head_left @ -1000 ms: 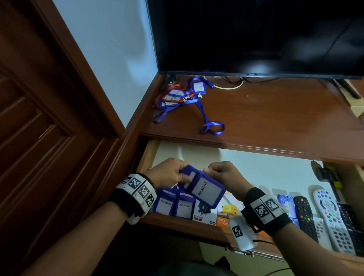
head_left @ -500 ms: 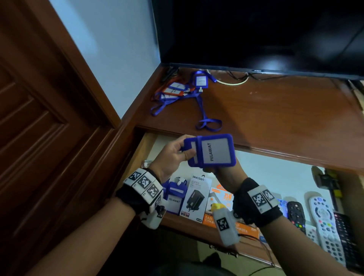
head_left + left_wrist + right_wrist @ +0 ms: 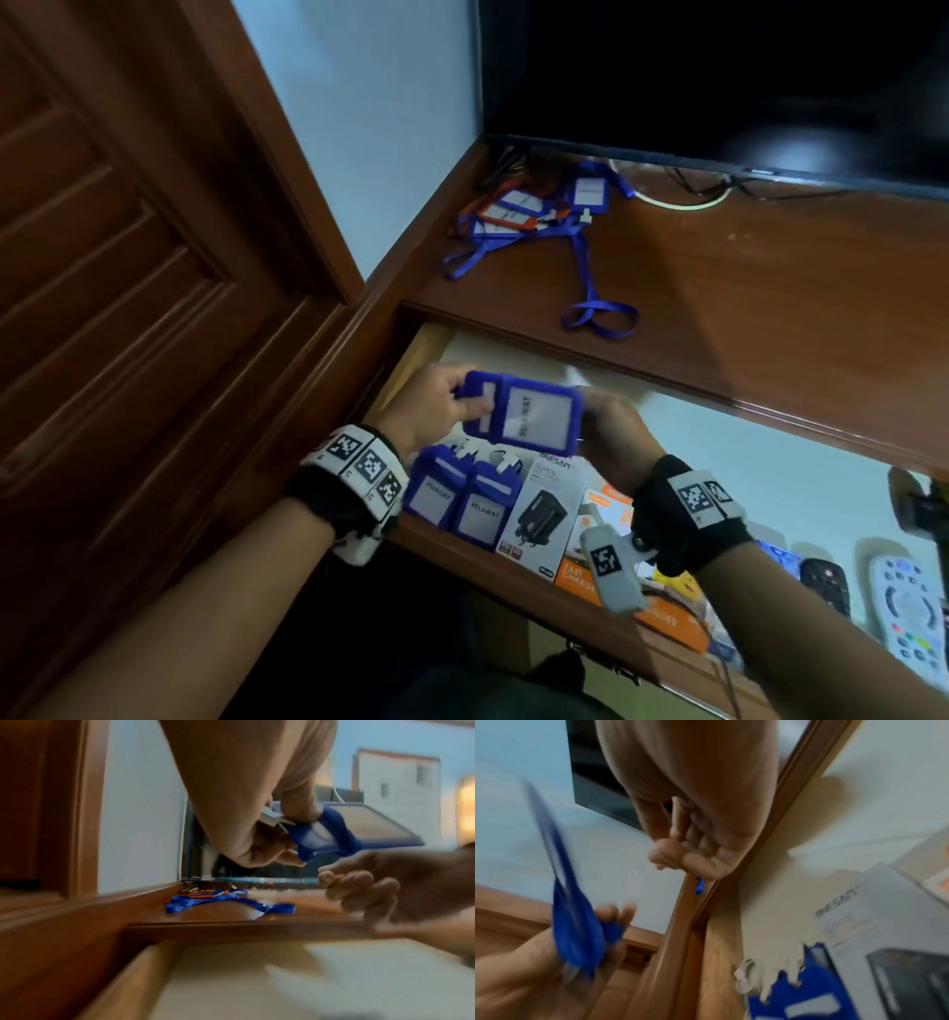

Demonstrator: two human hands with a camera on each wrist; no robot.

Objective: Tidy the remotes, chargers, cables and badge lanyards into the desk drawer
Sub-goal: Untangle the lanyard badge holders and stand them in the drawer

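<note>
A blue badge holder [image 3: 534, 419] with a white "PELAWAT" card hovers over the open drawer [image 3: 488, 560]. My left hand [image 3: 436, 406] pinches it at the clip end, as the left wrist view shows: left hand [image 3: 257, 841], badge holder [image 3: 372, 825]. My right hand [image 3: 611, 442] is just right of the badge, fingers loosely curled and holding nothing [image 3: 680, 850]. Two more blue badge holders [image 3: 457, 501] lie at the drawer's left end. A tangle of blue and orange lanyards with badges [image 3: 529, 216] lies on the desktop's back left corner.
In the drawer sit a white charger box [image 3: 544, 506], an orange charger box [image 3: 580, 570] and remotes [image 3: 904, 611] at the right. A dark TV [image 3: 719, 77] stands on the desk with a white cable [image 3: 683, 203] beneath. A wooden door [image 3: 128, 257] is on the left.
The badge holder was lifted up in front of the desk edge, then came back down over the drawer. My right hand has let go of it; only the left holds it.
</note>
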